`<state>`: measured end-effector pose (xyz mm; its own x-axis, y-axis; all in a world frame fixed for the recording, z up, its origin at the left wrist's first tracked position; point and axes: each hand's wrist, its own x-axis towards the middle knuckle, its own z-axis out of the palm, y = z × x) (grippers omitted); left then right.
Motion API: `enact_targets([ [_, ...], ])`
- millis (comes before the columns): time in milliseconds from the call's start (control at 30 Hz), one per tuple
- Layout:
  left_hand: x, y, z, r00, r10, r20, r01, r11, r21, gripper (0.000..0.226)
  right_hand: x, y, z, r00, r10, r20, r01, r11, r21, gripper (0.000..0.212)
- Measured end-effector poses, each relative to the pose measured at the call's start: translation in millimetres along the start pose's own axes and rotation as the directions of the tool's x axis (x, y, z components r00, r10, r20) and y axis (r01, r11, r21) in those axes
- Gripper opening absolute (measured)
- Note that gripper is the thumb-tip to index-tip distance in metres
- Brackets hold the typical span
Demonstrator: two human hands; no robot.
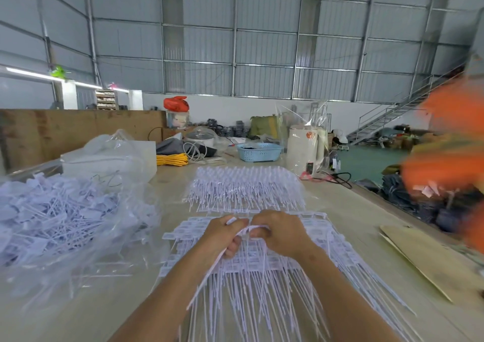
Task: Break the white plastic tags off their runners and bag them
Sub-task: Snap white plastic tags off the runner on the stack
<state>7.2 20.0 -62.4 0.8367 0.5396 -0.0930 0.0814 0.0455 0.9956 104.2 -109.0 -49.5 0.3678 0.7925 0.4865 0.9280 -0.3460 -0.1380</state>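
Tag stack (251,271) lies under our forearms, tails toward us | left hand (222,234) grips a bundle of tags | right hand (277,233) pinches one tag head, likely to snap it off | clear bag (65,216) of loose tags left of stack, within reach

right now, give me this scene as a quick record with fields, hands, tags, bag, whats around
left hand: left hand grips a bundle of white tags
right hand: right hand pinches a white tag beside the left hand
work stack: sheets of tags on runners lie under both hands
second stack: more tag sheets farther back on the table
bag: clear plastic bag at left, holding loose tags
behind: blue basket, yellow cord
right edge: blurred orange sleeve
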Motion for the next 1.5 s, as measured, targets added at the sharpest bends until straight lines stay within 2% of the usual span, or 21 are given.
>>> enact_targets([
  [67, 1.3, 7.4, -12.7, 0.993, -0.097, 0.062, 0.103, 0.989, -0.108, 0.010, -2.0, 15.0, -17.3, 0.994, 0.070, -0.080, -0.067, 0.997, 0.030, 0.023],
  [100, 1.8, 9.3, -21.3, 0.989, -0.119, 0.085, 0.132, 0.976, -0.173, 0.011, -5.0, 27.3, -27.3, 0.977, 0.166, -0.134, -0.146, 0.978, 0.149, 0.026],
  [133, 3.1, 9.4, -28.7, 0.990, -0.108, 0.086, 0.124, 0.969, -0.215, 0.013, -9.3, 38.2, -37.8, 0.948, 0.273, -0.164, -0.203, 0.915, 0.350, 0.028],
  [200, 5.4, 3.3, -33.6, 0.998, -0.029, 0.049, 0.040, 0.971, -0.235, 0.018, -20.6, 49.5, -55.2, 0.895, 0.417, -0.160, -0.193, 0.684, 0.704, 0.029],
  [267, 6.5, -4.1, -26.0, 0.999, 0.044, 0.027, -0.036, 0.964, -0.264, 0.022, -24.4, 44.9, -62.0, 0.913, 0.400, -0.078, -0.179, 0.566, 0.805, 0.028],
  [367, 8.1, -8.9, -11.2, 0.994, 0.096, 0.050, -0.080, 0.964, -0.252, 0.019, -15.5, 14.1, -53.5, 0.976, 0.180, 0.125, -0.206, 0.555, 0.806, 0.018],
  [433, 8.9, -8.4, -3.8, 0.992, 0.113, 0.057, -0.099, 0.973, -0.207, 0.020, -8.6, -10.4, -39.9, 0.976, 0.064, 0.208, -0.207, 0.572, 0.794, 0.014],
  [567, 2.9, -7.9, 6.3, 0.992, 0.089, 0.086, -0.069, 0.976, -0.206, 0.063, -1.4, -28.7, -14.3, 0.981, 0.037, 0.193, -0.162, 0.708, 0.688, 0.051],
  [700, -4.2, -4.0, 5.6, 0.978, 0.101, 0.180, -0.090, 0.993, -0.070, 0.079, 1.9, -21.5, -4.0, 0.991, -0.008, 0.131, -0.067, 0.828, 0.556, 0.067],
  [800, -8.2, -2.6, 4.0, 0.973, 0.141, 0.181, -0.144, 0.990, 0.001, 0.068, 3.3, -19.8, 0.4, 0.989, -0.033, 0.141, -0.045, 0.855, 0.516, 0.073],
  [900, -9.9, -5.3, 4.3, 0.962, 0.263, 0.068, -0.267, 0.962, 0.057, 0.038, 4.9, -17.8, 3.9, 0.994, 0.045, 0.095, -0.089, 0.835, 0.543, 0.081],
  [967, -8.7, -5.5, 3.7, 0.945, 0.327, 0.009, -0.327, 0.943, 0.053, 0.024, 5.8, -15.6, 3.0, 0.991, 0.133, 0.015, -0.121, 0.840, 0.529, 0.074],
  [1000, -9.1, -4.7, 3.5, 0.938, 0.346, -0.010, -0.345, 0.938, 0.034, 0.021, 5.6, -14.4, 1.9, 0.986, 0.165, 0.004, -0.145, 0.856, 0.496, 0.060],
  [1067, -9.8, -2.9, 2.9, 0.932, 0.359, -0.040, -0.360, 0.933, -0.008, 0.020, 2.7, -11.7, -2.1, 0.983, 0.164, 0.085, -0.184, 0.851, 0.492, 0.023],
  [1133, -10.8, -2.5, 1.8, 0.930, 0.367, -0.030, -0.367, 0.930, 0.006, 0.025, -1.6, -12.4, -3.2, 0.971, 0.119, 0.207, -0.220, 0.783, 0.581, 0.027],
  [1200, -10.7, -1.8, 0.8, 0.942, 0.334, -0.016, -0.334, 0.942, 0.020, 0.027, -2.1, -16.1, -5.5, 0.978, 0.084, 0.192, -0.176, 0.827, 0.533, 0.033],
  [1267, -9.2, 2.0, -0.8, 0.969, 0.248, -0.020, -0.248, 0.969, -0.002, 0.024, 0.5, -15.2, -6.9, 0.989, 0.050, 0.139, -0.085, 0.963, 0.257, 0.033],
  [1333, -9.8, 9.6, -0.2, 0.988, 0.155, -0.027, -0.155, 0.988, -0.005, 0.022, 0.6, -14.0, -8.4, 0.996, 0.043, 0.078, -0.038, 0.998, -0.057, 0.026],
  [1367, -11.0, 14.7, 1.4, 0.993, 0.117, -0.035, -0.117, 0.993, 0.001, 0.021, 1.3, -12.3, -8.1, 0.999, 0.036, 0.035, -0.033, 0.997, -0.065, 0.025],
  [1400, -12.8, 20.0, 3.3, 0.996, 0.080, -0.039, -0.080, 0.997, 0.006, 0.018, 2.3, -11.9, -8.9, 0.999, 0.022, 0.031, -0.022, 1.000, 0.000, 0.025],
  [1500, -27.7, 40.1, 4.1, 0.999, -0.042, -0.006, 0.042, 0.998, 0.036, 0.012, 3.5, -3.2, -6.8, 0.999, -0.001, 0.051, -0.015, 0.950, 0.311, 0.031],
])
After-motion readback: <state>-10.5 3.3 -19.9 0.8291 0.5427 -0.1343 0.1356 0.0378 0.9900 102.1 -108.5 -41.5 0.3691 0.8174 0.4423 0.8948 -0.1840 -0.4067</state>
